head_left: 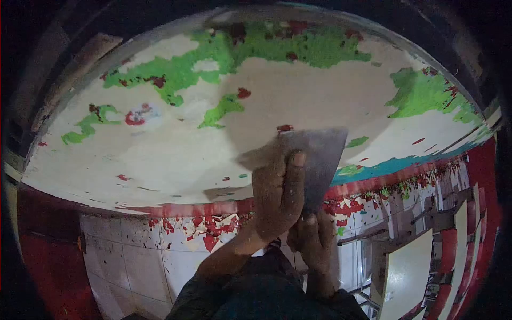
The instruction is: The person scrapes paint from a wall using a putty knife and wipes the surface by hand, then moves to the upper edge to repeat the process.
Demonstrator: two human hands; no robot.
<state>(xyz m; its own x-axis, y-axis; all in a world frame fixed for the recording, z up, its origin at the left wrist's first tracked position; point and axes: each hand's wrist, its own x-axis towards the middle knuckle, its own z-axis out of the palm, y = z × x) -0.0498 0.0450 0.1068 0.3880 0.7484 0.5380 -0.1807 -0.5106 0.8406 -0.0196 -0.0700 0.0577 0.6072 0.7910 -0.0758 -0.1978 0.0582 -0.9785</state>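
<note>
A wide, flat metal scraper [321,160] lies with its blade against a wall [176,160] of patchy paint. My right hand [314,242] is closed around its handle, low in the middle of the view. My left hand [280,194] holds the left side of the blade, one digit lying along its face; the other fingers are partly hidden or in shadow. Cream paint covers most of the wall, broken by ragged green patches [298,45] and small dark red spots. One red spot [285,128] sits right at the blade's upper left corner.
Red and white paint flakes [210,226] litter the tiled floor [133,256] along the wall's foot. A red band [208,208] runs along the wall's lower edge. At the right stand several desks or benches with pale tops [408,272] and metal legs.
</note>
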